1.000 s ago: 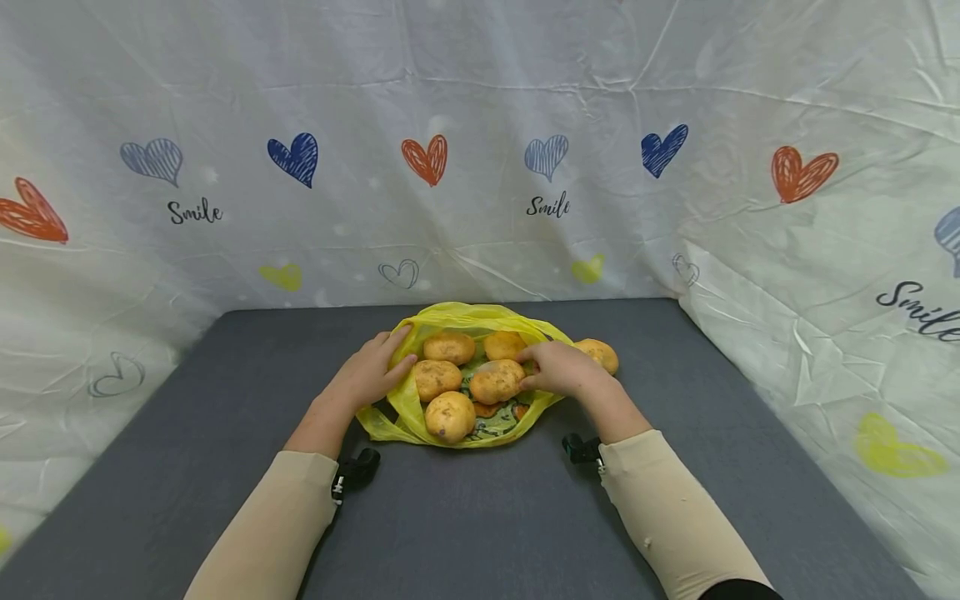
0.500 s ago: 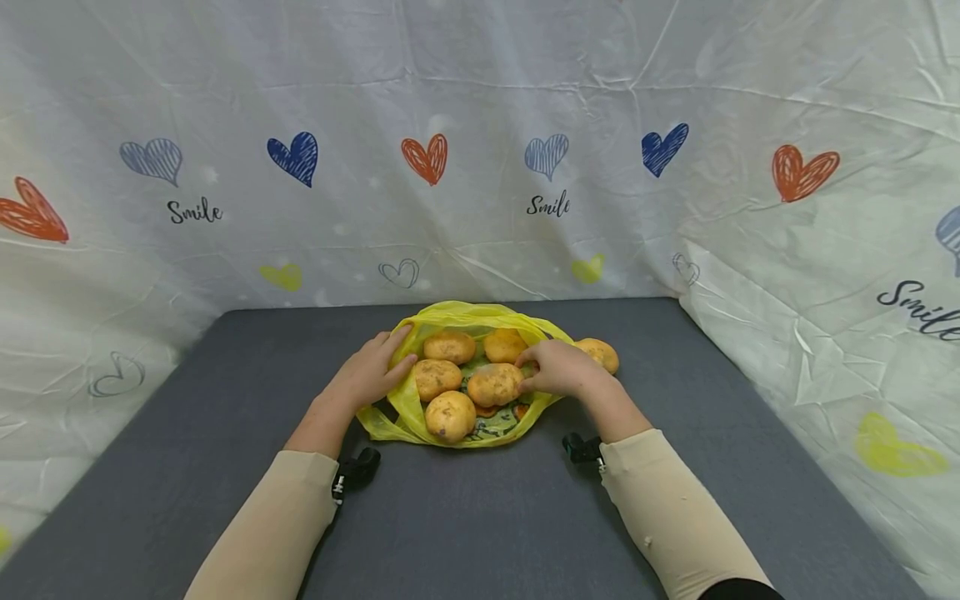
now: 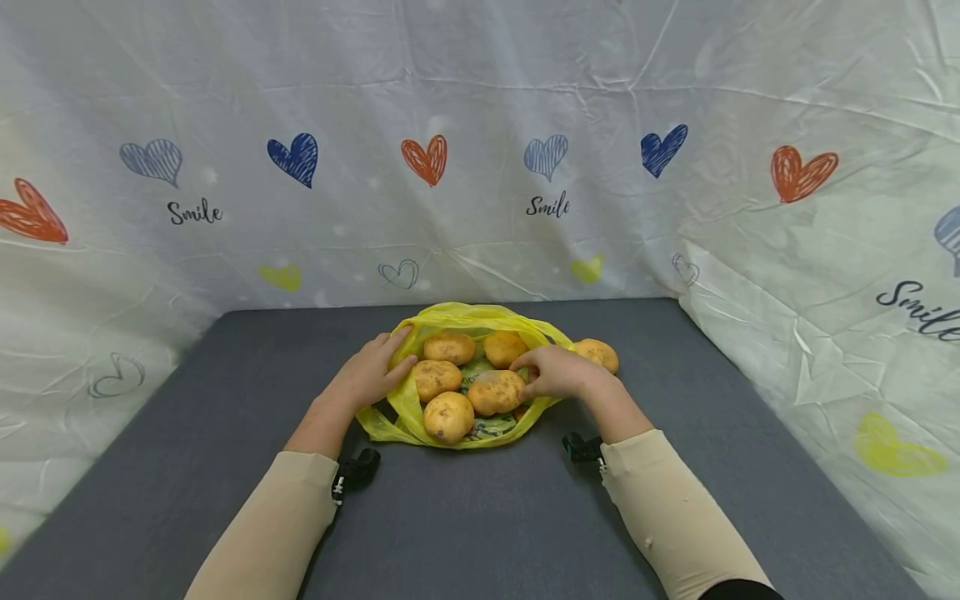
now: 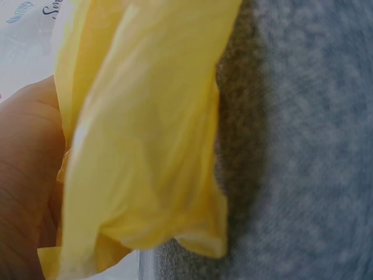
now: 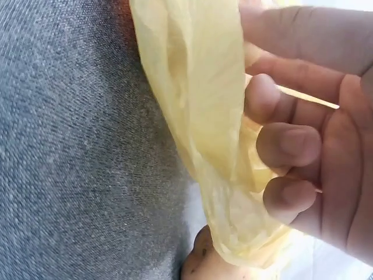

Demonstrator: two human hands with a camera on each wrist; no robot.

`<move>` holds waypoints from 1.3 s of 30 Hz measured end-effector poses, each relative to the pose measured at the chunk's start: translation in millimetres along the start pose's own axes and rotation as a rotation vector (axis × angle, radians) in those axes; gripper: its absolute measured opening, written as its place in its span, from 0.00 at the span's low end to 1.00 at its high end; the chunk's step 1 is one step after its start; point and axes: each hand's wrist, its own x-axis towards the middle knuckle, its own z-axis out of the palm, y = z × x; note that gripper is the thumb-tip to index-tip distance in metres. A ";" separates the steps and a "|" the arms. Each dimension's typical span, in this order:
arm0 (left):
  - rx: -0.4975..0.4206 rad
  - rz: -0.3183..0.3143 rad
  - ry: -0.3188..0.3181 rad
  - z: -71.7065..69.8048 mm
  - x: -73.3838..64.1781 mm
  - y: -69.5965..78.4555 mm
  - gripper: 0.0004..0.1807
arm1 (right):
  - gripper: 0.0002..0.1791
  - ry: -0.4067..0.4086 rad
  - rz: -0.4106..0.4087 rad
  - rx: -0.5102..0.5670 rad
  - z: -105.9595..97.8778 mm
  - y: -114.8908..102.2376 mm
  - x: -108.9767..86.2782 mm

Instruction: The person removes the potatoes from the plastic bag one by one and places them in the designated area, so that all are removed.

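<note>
The left hand steadied the yellow bag while the right hand pinched a spotted potato inside it.
Nearest on the grey table, a front potato lay at the bag's mouth, its weight probably flattening the lower film. The left hand's fingers, fairly straight and parted from the thumb, rested against the left rim, apparently to spread the opening; no closed grip showed. The right hand's thumb and forefinger met the spotted potato's right end, likely for control. Farther back lay three rear potatoes in the bag, an outer potato beyond its right edge, then the heart-printed curtain.
</note>
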 end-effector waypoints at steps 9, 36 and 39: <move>-0.005 0.001 0.007 -0.2 -0.8 -0.9 0.37 | 0.26 0.042 -0.025 -0.001 -3.5 -2.2 -1.5; 0.002 0.010 0.009 -0.3 -1.0 -1.8 0.37 | 0.29 0.266 0.015 0.103 -54.9 16.4 -45.5; 0.001 0.010 0.011 0.9 -1.0 -2.7 0.37 | 0.26 0.297 0.029 0.102 -59.4 21.8 -50.7</move>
